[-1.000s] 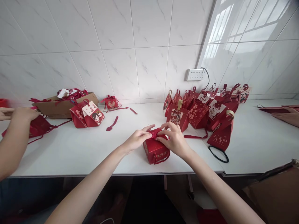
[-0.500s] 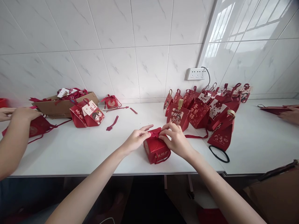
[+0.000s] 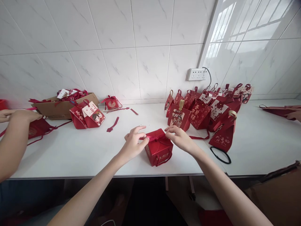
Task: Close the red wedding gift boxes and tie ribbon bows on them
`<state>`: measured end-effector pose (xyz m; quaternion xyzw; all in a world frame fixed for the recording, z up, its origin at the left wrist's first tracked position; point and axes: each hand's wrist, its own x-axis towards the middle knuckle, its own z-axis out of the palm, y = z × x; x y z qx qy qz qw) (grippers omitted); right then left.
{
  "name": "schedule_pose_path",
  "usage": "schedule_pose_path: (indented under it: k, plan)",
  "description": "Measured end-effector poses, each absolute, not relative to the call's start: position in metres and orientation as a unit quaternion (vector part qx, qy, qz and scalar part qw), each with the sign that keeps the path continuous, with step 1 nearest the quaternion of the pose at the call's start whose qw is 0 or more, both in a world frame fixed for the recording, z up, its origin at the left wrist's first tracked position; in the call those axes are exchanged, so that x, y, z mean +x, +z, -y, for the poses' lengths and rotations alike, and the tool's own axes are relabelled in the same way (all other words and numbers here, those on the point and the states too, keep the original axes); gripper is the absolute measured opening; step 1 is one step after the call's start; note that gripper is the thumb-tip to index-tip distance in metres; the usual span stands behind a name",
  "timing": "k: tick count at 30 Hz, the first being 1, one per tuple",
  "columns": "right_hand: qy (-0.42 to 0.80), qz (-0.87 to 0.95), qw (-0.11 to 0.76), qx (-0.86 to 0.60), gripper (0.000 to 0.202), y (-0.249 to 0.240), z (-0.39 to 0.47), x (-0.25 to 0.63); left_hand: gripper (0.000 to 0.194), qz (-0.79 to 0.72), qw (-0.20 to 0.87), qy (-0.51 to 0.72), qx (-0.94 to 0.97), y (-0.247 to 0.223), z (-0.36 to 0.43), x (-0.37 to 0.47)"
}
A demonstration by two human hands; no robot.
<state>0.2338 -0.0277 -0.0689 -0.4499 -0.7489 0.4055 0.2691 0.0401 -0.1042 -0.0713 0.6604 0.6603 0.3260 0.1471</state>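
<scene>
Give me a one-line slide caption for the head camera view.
The left hand and right hand pinch a ribbon atop a glossy box, with red gift bags nearby.

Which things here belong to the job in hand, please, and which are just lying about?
In the job, it seems:
- red box
- ribbon, with left hand and right hand at it

Probably just lying about:
- black loop
- loose red strap

2 co-workers' bodies beyond the edges, cardboard box (image 3: pixel 275 194) cut off at lower right, rear gift-box (image 3: pixel 246 94) bottoms hidden.
</scene>
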Motion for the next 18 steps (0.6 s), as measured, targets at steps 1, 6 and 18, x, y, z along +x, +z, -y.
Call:
schedule_pose_path:
  k: [1, 6, 18]
  plan:
    - [0.409, 0.743, 0.272, -0.455, 0.022, -0.071, 0.026, 0.233, 0.027, -0.666, 0.127, 0.320, 0.662, -0.072, 0.106, 0.041]
    - [0.422, 0.723, 0.279, -0.470, 0.025, -0.080, 0.022, 0.234, 0.025, -0.699, 0.068, 0.298, 0.647, -0.077, 0.117, 0.047]
    - [0.434, 0.727, 0.312, -0.431, 0.037, -0.085, 0.027, 0.231, 0.030, -0.726, 0.083, 0.350, 0.586, -0.087, 0.116, 0.062]
